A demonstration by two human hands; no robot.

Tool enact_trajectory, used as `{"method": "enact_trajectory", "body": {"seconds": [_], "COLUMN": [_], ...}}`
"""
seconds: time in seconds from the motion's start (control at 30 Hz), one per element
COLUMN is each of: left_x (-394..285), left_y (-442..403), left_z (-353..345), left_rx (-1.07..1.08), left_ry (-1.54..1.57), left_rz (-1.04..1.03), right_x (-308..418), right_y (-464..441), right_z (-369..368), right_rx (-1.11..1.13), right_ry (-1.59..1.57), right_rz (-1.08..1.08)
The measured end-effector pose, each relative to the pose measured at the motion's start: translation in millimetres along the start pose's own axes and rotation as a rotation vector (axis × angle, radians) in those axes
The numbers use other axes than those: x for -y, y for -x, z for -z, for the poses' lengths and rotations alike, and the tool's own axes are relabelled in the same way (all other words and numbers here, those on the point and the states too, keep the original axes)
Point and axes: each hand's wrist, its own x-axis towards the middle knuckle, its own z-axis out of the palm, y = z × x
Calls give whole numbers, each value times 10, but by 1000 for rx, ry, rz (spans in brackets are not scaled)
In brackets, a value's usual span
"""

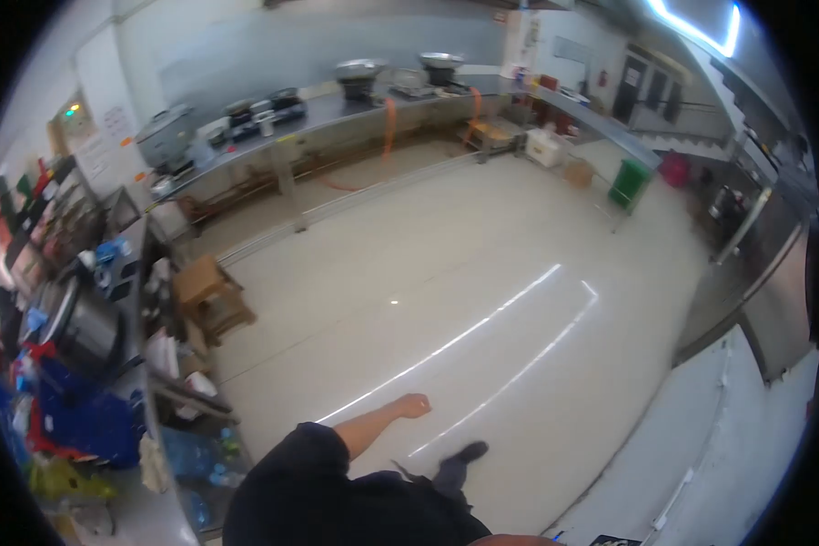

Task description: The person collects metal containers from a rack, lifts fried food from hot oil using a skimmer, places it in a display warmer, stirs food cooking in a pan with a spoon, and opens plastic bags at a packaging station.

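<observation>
Hanging over the glossy floor (409, 246), left hand (416, 405) looks loosely clenched, nothing visible inside; right hand unseen, grip cannot be told. Wooden stool (205, 278) stands untouched beside the left worktable's (139, 309) edge. No handling appears underway.

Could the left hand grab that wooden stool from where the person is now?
Probably not without moving closer: the left hand seems well short of the wooden stool, though only open floor appears to lie between them.
</observation>
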Motion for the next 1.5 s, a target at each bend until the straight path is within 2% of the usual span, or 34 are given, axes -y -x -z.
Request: {"method": "enact_trajectory", "body": {"seconds": [0.03, 0.1, 0.13, 0.17, 0.23, 0.3, 0.37, 0.4, 0.43, 0.47, 0.5, 0.57, 0.67, 0.7, 0.77, 0.8, 0.83, 0.87, 0.9, 0.93, 0.97, 1.0, 1.03, 1.17, 1.2, 1.23, 1.3, 1.33, 1.37, 1.4, 1.43, 1.47, 1.5], "left_x": [-216, -599, -586, -544, -211, -278, -458, -432, -224, -490, -246, -230, -198, -214, -258, -449, -778, -1200, -1590, -1711, -2406, -2487, -2878, -4077, -4362, -4468, -4529, -3846, -4084, -4362, -4416, -4310, -4134], "left_y": [-386, -840, -1108, -1411, -1736, -2008, -2125, -2247, -2441, -2577, -2873, -3790, -5007, -5314, -6530, -7370, -7980, -8646, -9184, -9852, -10187, -10975, -11502, -13006, -13209, -13537, -13918, -14360, -14334, -14304, -14335, -14468, -14597], "left_z": [89, 261, 180, 197, -84, -176, -101, -81, -225, -102, -192, -138, 337, 496, 741, 909, 1086, 1264, 1486, 1520, 1945, 1888, 1964, 2027, 2019, 1915, 1692, 1266, 1335, 1409, 1431, 1340, 1246], "left_rx": [-17, 9, -5, 254, 373, 504, 512, 582, 620, 516, 635, 575, 492, 479, 727, 973, 848, 717, 581, 547, 456, 389, 373, 314, 364, 416, 526, 587, 610, 604, 667, 712, 792], "left_ry": [69, 241, 201, -12, -34, 127, 275, 305, 414, 402, 411, 405, 384, 383, 465, 538, -298, -424, -553, -318, -280, -382, -239, 68, 120, 144, 146, 126, 153, 245, 160, 105, 11], "left_rz": [-12, 187, 181, 139, 35, 610, 829, 848, 869, 972, 965, 660, 230, 98, 219, 486, 116, 61, 20, 248, -19, -215, -190, -268, -137, -27, -7, -250, -12, 337, 441, 469, 421], "right_x": [-9, -61, -111, -138, -145, 0, 587, 1065, 1458, 2356, 2956, 3789, 4321, 4313, 3932, 3574, 3253, 2843, 2020, 1762, 1330, 939, 813, 710, 688, 670, 677, 717, 763, 182, 327, 957, 1896], "right_y": [-207, -644, -899, -1179, -1926, -2820, -3651, -4034, -4522, -4300, -4283, -4535, -5040, -5221, -5786, -6041, -6113, -6214, -6671, -6467, -6352, -6221, -6050, -6523, -6771, -6991, -7534, -7879, -8277, -9469, -10026, -10224, -10214], "right_z": [263, 828, 1152, 1518, 2349, 3311, 4375, 4933, 5458, 5980, 6440, 7133, 7716, 7806, 7867, 7830, 7804, 7682, 7456, 7383, 7193, 7034, 7132, 8329, 8677, 9059, 9811, 10275, 10699, 10643, 11349, 12360, 13567], "right_rx": [-10, -43, -65, -86, -133, -202, -345, -440, -657, -736, -682, -609, -518, -485, -473, -483, -418, -459, -437, -246, -309, -366, -300, -177, -173, -169, -188, -228, -284, -751, -634, -521, -414], "right_ry": [18, 44, 68, 97, 194, 279, 176, 82, 244, -80, -227, -359, -374, -341, -173, -32, -40, 11, 521, 576, 595, 610, 569, 508, 514, 520, 543, 568, 596, 579, 487, 393, 302], "right_rz": [-1, -11, -16, -21, -2, 21, 58, 127, 419, 374, 416, 582, 698, 652, 581, 566, 394, 350, 588, 252, 145, 36, -94, -268, -271, -277, -253, -222, -183, 88, 66, 34, -8]}}
